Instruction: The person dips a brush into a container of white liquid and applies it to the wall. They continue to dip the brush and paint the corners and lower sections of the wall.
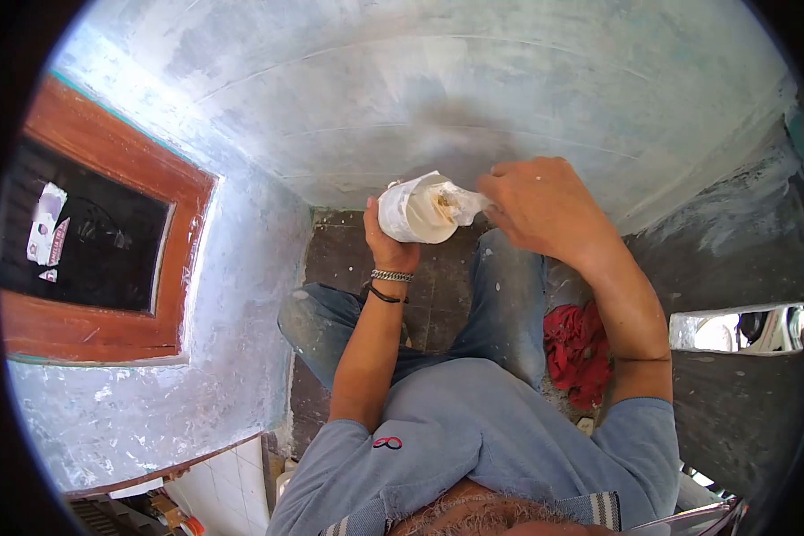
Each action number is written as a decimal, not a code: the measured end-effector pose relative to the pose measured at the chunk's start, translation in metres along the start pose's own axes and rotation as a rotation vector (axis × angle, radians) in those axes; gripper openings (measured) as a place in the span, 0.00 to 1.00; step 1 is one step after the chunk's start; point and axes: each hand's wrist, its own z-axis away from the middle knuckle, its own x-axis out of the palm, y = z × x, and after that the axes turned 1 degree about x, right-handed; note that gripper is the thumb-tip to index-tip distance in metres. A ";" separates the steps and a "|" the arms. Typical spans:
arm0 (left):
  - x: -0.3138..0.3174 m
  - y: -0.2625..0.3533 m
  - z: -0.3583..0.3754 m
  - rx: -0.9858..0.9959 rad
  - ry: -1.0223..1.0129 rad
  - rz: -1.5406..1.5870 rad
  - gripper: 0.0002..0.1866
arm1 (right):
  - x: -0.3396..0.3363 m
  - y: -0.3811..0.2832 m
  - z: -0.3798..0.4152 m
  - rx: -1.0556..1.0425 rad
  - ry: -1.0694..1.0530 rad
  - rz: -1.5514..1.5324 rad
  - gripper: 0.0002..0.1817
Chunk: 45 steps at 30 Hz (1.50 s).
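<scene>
My left hand (391, 243) is closed round the side of a white tub (408, 217), which is tilted with its mouth to the right. Off-white and yellowish matter coats the inside of the tub. At that mouth, my right hand (538, 204) pinches a pale, whitish, crumpled-looking piece (466, 204), its far end right at the rim. I cannot tell whether this piece is thin plastic or a coated blade. A chain bracelet and a dark band circle my left wrist.
Ahead rises a grey-white smeared wall (357, 98). On the left is a wood-framed window (183, 232) with torn paper on its dark pane. A red cloth (577, 353) lies on the dark tiled floor (335, 250) beside my bent knee. A dark wall with a slot opening (737, 329) stands right.
</scene>
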 end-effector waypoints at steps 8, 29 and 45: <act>0.004 0.007 0.002 -0.146 0.103 0.120 0.31 | 0.001 -0.002 0.003 -0.105 0.208 -0.003 0.09; 0.054 -0.008 -0.011 -0.267 0.064 0.091 0.31 | 0.022 0.041 0.046 0.033 0.536 0.047 0.22; 0.055 -0.007 -0.013 -0.244 0.045 0.037 0.31 | 0.041 0.054 0.055 0.295 0.419 -0.960 0.12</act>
